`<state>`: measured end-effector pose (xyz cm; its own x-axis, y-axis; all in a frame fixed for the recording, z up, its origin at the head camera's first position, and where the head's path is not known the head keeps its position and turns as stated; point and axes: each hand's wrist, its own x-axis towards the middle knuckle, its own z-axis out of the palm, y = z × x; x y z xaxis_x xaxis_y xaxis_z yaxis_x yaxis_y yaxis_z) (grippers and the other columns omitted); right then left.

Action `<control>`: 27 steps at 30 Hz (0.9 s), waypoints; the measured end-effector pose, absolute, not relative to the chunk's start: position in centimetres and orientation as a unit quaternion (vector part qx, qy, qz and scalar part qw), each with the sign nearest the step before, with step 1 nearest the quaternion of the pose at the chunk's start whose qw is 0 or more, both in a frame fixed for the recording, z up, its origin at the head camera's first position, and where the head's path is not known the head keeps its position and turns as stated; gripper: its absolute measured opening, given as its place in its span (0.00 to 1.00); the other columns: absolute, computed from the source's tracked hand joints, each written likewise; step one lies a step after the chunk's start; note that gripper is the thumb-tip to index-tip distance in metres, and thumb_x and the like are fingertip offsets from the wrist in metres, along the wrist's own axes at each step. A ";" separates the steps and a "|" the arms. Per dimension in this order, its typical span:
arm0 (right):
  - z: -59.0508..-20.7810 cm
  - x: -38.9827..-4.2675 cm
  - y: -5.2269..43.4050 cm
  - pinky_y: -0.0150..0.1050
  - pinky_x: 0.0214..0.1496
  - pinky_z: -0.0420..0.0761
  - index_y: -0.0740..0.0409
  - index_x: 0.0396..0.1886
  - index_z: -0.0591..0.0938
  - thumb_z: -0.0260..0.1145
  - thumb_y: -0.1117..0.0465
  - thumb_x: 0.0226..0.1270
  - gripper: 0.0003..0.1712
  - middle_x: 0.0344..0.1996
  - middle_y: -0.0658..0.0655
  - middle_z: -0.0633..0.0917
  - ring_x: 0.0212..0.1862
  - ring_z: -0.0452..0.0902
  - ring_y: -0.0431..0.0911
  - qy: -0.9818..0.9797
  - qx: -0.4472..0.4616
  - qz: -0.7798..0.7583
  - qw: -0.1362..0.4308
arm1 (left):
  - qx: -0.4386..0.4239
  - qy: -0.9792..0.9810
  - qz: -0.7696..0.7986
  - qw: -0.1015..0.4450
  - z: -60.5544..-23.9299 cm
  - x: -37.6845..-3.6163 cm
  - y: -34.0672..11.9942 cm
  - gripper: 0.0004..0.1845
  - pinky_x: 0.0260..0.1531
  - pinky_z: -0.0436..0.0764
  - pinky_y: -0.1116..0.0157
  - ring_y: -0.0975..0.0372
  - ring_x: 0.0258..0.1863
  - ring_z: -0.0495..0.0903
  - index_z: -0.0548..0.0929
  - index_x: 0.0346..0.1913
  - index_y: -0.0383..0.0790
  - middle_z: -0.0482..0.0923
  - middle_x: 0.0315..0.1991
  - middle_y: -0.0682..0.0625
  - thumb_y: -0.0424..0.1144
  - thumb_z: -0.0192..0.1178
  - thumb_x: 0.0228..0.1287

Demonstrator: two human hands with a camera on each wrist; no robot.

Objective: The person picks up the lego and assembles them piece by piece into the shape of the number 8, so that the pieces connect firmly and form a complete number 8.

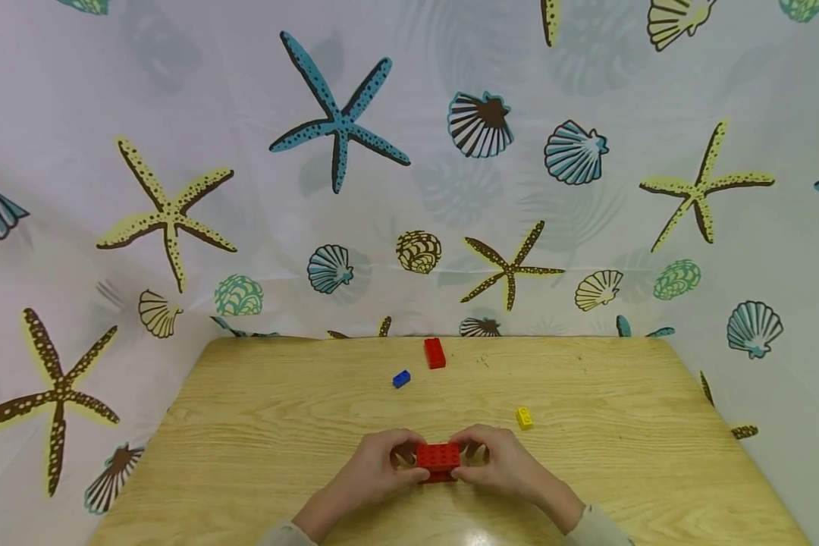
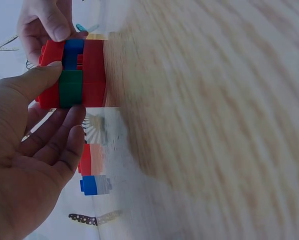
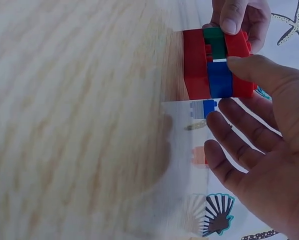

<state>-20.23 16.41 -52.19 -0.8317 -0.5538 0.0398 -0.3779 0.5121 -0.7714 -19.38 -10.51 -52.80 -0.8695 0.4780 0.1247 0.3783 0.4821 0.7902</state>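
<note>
A small stack of toy building bricks stands on the table in front of me. Its upper red brick (image 1: 438, 456) shows rows of studs. Below it a green brick (image 2: 71, 90) and a blue brick (image 3: 220, 80) sit side by side with a gap between them, on a lower red brick (image 2: 94, 75). My left hand (image 1: 377, 464) pinches the left end of the upper red brick, thumb on the near side. At the right end my right hand (image 1: 503, 464) pinches the same brick, thumb also in front. The fingertips behind it are partly hidden.
Farther back on the wooden table (image 1: 280, 425) lie a loose red brick (image 1: 434, 353) and a small blue brick (image 1: 401, 378). A small yellow brick (image 1: 524, 418) lies beyond the right hand. A shell-patterned curtain (image 1: 409, 189) surrounds the table's back and sides.
</note>
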 end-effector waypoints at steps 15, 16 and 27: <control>-51.7 -21.3 19.5 0.34 0.44 0.78 0.59 0.61 0.85 0.77 0.57 0.67 0.24 0.50 0.58 0.87 0.49 0.82 0.54 0.886 -0.230 -0.399 0.046 | 0.249 0.854 0.451 0.067 -52.8 -19.2 -10.6 0.19 0.36 0.80 0.71 0.58 0.39 0.87 0.87 0.55 0.42 0.88 0.46 0.50 0.44 0.76 0.65; -51.7 -21.4 19.8 0.34 0.44 0.78 0.60 0.61 0.85 0.77 0.57 0.67 0.25 0.50 0.59 0.87 0.49 0.82 0.54 0.888 -0.226 -0.398 0.042 | 0.250 0.855 0.450 0.066 -52.8 -19.2 -10.6 0.19 0.35 0.80 0.71 0.58 0.39 0.87 0.87 0.55 0.42 0.88 0.46 0.50 0.44 0.76 0.65; -51.4 -22.3 22.0 0.41 0.48 0.84 0.62 0.58 0.86 0.78 0.60 0.65 0.23 0.51 0.61 0.88 0.50 0.83 0.55 0.905 -0.199 -0.375 -0.007 | 0.245 0.862 0.438 0.066 -52.6 -19.2 -10.6 0.18 0.36 0.79 0.71 0.57 0.41 0.87 0.87 0.54 0.43 0.89 0.44 0.53 0.46 0.76 0.65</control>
